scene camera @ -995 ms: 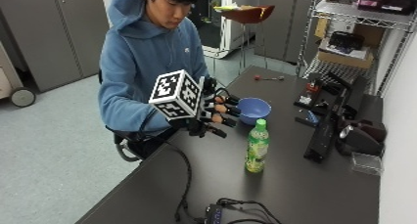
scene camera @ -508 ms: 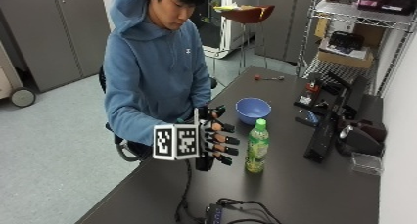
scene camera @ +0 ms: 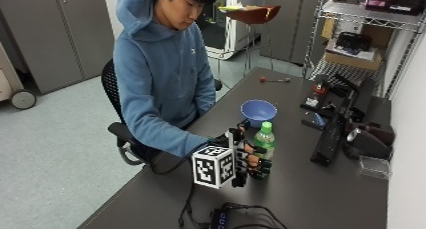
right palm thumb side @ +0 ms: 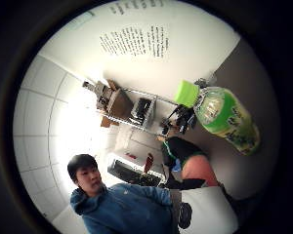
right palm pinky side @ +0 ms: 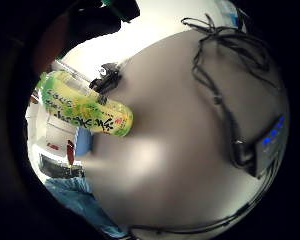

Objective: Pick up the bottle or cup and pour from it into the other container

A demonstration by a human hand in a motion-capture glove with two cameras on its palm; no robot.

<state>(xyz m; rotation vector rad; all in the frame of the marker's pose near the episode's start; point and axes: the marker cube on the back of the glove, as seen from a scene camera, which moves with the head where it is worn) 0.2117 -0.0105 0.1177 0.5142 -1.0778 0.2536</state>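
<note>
A green tea bottle (scene camera: pixel 264 138) with a green cap stands upright on the dark table (scene camera: pixel 299 189), just in front of a blue bowl (scene camera: pixel 258 110). My gloved right hand (scene camera: pixel 245 161) is at the bottle's lower half on the person's side. Its fingers (scene camera: pixel 261 168) are spread in front of the label and do not wrap round it. The little finger side palm view shows the bottle (right palm pinky side: pixel 85 107) a short way off the palm, with the bowl (right palm pinky side: pixel 84 141) behind it. The bottle (right palm thumb side: pixel 224 117) also shows in the thumb side palm view, beside my thumb (right palm thumb side: pixel 198 171).
Black devices (scene camera: pixel 336 124) lie along the table's right side below a wire shelf (scene camera: pixel 359 34). A black box with blue lights (scene camera: pixel 223 220) and cables sits near the front edge. A small red-tipped tool (scene camera: pixel 273 80) lies at the far end.
My hand has come down from beside the bowl and moved right, up to the bottle. Bottle and bowl have stayed in place.
</note>
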